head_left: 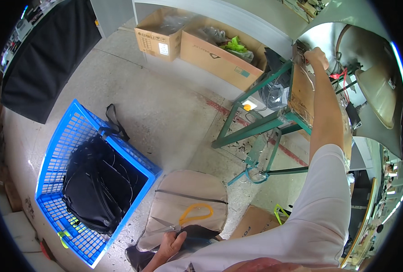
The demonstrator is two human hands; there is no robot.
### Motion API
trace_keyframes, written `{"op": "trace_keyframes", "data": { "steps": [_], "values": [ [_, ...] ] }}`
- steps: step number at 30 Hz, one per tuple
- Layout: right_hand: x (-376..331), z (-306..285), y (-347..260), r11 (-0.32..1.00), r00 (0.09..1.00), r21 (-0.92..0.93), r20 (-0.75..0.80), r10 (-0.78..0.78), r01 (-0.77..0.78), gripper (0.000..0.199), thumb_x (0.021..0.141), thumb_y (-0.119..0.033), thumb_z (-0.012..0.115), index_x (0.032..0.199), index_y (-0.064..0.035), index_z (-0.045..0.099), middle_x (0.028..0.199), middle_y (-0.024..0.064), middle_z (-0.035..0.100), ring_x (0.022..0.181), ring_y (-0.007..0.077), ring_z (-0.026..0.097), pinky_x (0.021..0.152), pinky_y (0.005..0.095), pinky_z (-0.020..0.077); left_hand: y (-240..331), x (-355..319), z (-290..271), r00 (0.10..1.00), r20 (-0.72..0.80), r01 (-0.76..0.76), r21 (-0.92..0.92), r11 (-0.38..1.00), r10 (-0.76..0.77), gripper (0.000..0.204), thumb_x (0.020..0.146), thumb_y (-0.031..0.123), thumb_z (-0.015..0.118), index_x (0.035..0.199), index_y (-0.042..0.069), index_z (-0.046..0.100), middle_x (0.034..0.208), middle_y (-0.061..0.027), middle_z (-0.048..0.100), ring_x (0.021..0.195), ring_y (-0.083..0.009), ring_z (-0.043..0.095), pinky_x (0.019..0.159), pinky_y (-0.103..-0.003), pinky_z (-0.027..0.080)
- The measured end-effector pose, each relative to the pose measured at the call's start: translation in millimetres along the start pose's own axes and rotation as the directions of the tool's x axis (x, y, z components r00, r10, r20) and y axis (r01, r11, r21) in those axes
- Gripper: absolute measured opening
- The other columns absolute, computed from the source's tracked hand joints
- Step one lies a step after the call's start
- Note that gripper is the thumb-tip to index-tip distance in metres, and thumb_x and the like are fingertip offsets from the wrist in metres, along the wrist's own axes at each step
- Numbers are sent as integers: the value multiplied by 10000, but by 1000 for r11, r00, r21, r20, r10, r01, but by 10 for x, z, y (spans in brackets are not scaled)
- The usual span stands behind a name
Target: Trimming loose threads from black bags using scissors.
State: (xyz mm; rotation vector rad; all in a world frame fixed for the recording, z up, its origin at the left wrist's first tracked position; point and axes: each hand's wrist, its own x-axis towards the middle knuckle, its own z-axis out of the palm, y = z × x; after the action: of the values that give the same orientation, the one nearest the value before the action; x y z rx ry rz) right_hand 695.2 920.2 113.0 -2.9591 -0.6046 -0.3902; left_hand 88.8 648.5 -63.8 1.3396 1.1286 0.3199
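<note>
My left hand (pixel 169 245) is low in the middle, its fingers closed at the pivot of a pair of scissors (pixel 196 213) with an orange handle. The blades stand apart and point left above a beige padded piece (pixel 188 188) with a dark strap across it. Black fabric (pixel 203 232) lies right beside these fingers. My right arm reaches far up to the right. There my right hand (pixel 317 58) is closed at the far end of a worn wooden bench top (pixel 303 93); what its fingers hold is too small to make out.
A blue plastic basket (pixel 133 154) with a black bag (pixel 97 195) stands at left. Two open cardboard boxes (pixel 224 54) sit at the back. The bench has a green metal frame (pixel 251 129). A lamp-like shade (pixel 378 95) and red wires (pixel 342 77) are at right.
</note>
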Motion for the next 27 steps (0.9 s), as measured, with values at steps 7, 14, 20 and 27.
{"op": "trace_keyframes", "data": {
  "steps": [7,14,20,27],
  "values": [
    [218,75,110,998,998,-33,-7,-59,59,388,708,-290,541,1036,-97,616,1105,127,581,1044,286,548,847,397,443,166,-9,-14,992,63,111,47,993,-113,465,836,385,489,673,-46,548,563,-199,482,529,-313,494,541,-381,413],
    [-395,-16,-33,831,757,173,-539,-370,529,632,734,-513,584,1147,-39,522,971,161,597,930,263,570,816,389,438,313,-347,-161,996,-86,3,-63,998,-9,440,849,365,465,773,-58,561,670,-255,521,595,-333,510,609,-397,423],
    [-4500,-823,288,-374,-408,821,-192,-893,432,419,585,-118,749,962,-52,579,923,97,573,766,247,564,691,345,469,208,-726,-94,936,-349,-59,-25,998,47,440,831,324,498,635,-70,526,564,-243,483,496,-349,457,519,-423,388],
    [-5807,-910,788,-491,-377,565,-315,-871,663,557,593,-212,728,1069,-32,499,825,45,506,751,202,480,706,360,347,165,-1053,-98,760,-620,-307,-80,948,194,286,807,201,501,760,-79,536,646,-245,524,608,-381,521,548,-412,407]
  ]
}}
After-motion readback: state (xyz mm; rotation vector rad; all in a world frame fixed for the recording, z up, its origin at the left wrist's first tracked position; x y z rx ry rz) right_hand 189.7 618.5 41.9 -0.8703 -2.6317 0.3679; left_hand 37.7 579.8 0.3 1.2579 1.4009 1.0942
